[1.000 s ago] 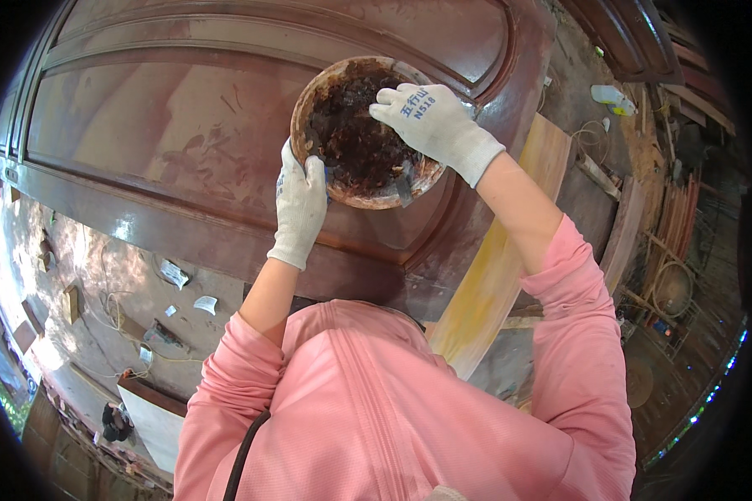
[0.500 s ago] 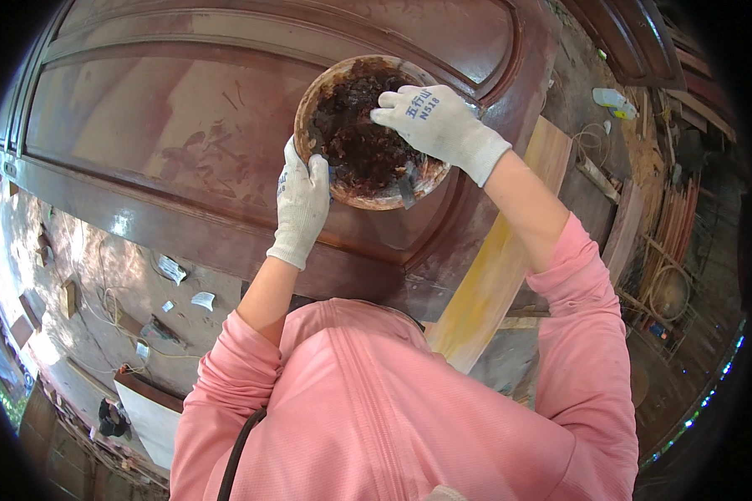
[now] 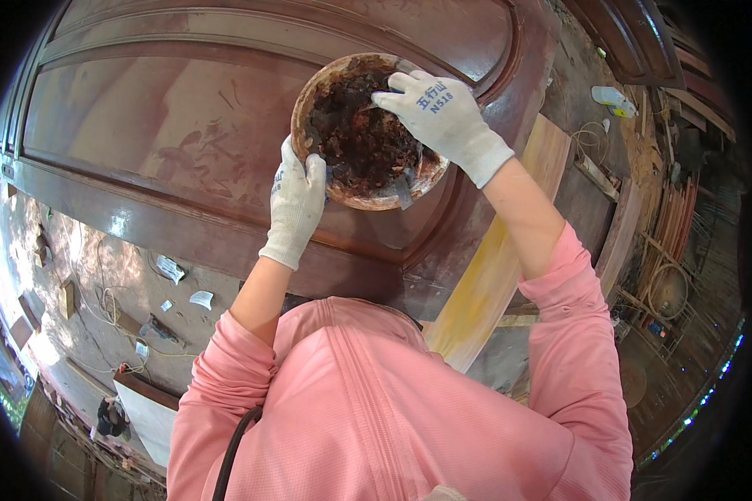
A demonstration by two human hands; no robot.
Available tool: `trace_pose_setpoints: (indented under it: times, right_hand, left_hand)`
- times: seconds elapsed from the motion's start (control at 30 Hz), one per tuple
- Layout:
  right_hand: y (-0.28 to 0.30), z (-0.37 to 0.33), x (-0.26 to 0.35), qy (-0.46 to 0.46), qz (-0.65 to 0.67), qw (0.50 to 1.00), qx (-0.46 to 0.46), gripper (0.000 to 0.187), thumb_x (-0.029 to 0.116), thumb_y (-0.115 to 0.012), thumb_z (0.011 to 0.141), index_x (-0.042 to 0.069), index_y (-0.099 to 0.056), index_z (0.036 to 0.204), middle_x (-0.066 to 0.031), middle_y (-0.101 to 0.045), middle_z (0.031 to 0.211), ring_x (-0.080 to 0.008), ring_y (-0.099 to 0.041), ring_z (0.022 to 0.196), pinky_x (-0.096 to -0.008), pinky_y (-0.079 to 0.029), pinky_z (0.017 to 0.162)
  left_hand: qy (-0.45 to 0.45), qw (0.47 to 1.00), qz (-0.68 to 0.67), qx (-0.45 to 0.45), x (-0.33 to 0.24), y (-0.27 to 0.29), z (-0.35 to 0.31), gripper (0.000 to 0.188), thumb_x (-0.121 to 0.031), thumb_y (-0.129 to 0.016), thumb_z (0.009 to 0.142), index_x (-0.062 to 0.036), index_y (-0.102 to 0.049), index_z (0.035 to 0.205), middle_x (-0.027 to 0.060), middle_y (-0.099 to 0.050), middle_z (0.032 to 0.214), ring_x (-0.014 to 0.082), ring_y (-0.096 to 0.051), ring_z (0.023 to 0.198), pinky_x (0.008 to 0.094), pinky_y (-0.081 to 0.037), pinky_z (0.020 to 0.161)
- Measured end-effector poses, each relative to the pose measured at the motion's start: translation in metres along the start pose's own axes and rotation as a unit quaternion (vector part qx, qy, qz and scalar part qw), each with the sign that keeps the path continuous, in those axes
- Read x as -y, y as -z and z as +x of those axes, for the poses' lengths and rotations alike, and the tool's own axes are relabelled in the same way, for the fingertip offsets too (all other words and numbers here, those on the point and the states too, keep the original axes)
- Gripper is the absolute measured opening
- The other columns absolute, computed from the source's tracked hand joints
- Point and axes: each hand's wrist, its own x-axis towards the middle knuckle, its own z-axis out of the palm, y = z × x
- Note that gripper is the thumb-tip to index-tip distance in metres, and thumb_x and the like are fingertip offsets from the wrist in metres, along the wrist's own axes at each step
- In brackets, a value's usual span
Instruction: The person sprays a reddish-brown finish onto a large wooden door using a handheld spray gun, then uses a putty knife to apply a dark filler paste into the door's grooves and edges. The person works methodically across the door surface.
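A round, shallow bowl with a stained, crusted rim holds clumpy dark brown matter. My left hand, in a white knitted glove, grips the bowl's near left rim, with the thumb on the inside edge. Over the bowl's far right side is my right hand, gloved too, its fingers bent down toward the brown matter. Whatever those fingers hold is hidden under them. A small greyish flat piece lies across the near rim. Beneath the bowl spreads a glossy dark red-brown wooden panel with raised mouldings and smudges.
A yellow-stained wooden board slants along the panel's right end. On the ground at right are a whitish plastic container, wood strips and coiled cord. Paper scraps, wood blocks and thin cables litter the ground at left.
My right hand has shifted slightly up and right, with its fingers drawn back toward the far rim. The bowl and my left hand have moved very slightly left.
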Motion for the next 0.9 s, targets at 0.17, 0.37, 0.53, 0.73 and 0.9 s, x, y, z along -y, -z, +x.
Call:
trace_pose_setpoints:
  times: [0.17, 0.37, 0.53, 0.73, 0.9]
  right_hand:
    - [0.000, 0.010, 0.006, 0.054, -0.061, 0.995, 0.053, 0.025, 0.018, -0.062, 0.090, 0.021, -0.074, 0.111, 0.0024, -0.064, 0.108, -0.0179, -0.066, 0.102, -0.0325, -0.058, 0.079]
    - [0.004, -0.001, 0.000, 0.070, -0.062, 0.992, 0.079, 0.024, 0.016, -0.062, 0.089, 0.018, -0.072, 0.110, 0.0025, -0.063, 0.108, -0.0172, -0.065, 0.101, -0.0320, -0.058, 0.080]
    - [0.002, -0.009, 0.001, 0.072, -0.058, 0.993, 0.080, 0.025, 0.015, -0.061, 0.089, 0.018, -0.072, 0.111, 0.0004, -0.063, 0.107, -0.0181, -0.066, 0.100, -0.0320, -0.058, 0.080]
    - [-0.007, -0.021, -0.001, 0.046, -0.032, 0.996, 0.063, 0.027, 0.015, -0.064, 0.088, 0.017, -0.072, 0.114, 0.0004, -0.064, 0.103, -0.0194, -0.066, 0.096, -0.0331, -0.058, 0.079]
    - [0.005, -0.012, 0.001, -0.018, 0.012, 0.999, 0.029, 0.032, 0.015, -0.066, 0.087, 0.018, -0.073, 0.119, -0.0017, -0.064, 0.102, -0.0213, -0.066, 0.096, -0.0344, -0.057, 0.081]
  left_hand:
    - [0.029, 0.999, -0.023, 0.010, -0.004, 0.001, 0.001, 0.047, -0.024, -0.050, 0.105, 0.0021, -0.045, 0.143, 0.0261, -0.065, 0.125, 0.0416, -0.062, 0.117, 0.0469, -0.046, 0.101]
    - [0.013, 1.000, -0.026, -0.006, 0.002, -0.003, 0.000, 0.046, -0.022, -0.049, 0.104, 0.0003, -0.045, 0.143, 0.0267, -0.066, 0.122, 0.0434, -0.063, 0.113, 0.0488, -0.048, 0.097]
    - [-0.004, 1.000, -0.028, -0.006, 0.007, -0.004, 0.002, 0.048, -0.022, -0.048, 0.103, -0.0020, -0.040, 0.146, 0.0287, -0.066, 0.117, 0.0474, -0.064, 0.108, 0.0537, -0.048, 0.093]
    - [0.008, 1.000, -0.016, 0.007, 0.005, -0.003, 0.002, 0.049, -0.022, -0.048, 0.103, -0.0017, -0.040, 0.147, 0.0289, -0.066, 0.118, 0.0473, -0.063, 0.109, 0.0535, -0.048, 0.095]
    - [-0.008, 1.000, -0.018, -0.002, 0.004, -0.001, 0.001, 0.049, -0.023, -0.048, 0.103, -0.0008, -0.041, 0.146, 0.0298, -0.066, 0.120, 0.0475, -0.063, 0.110, 0.0535, -0.048, 0.095]
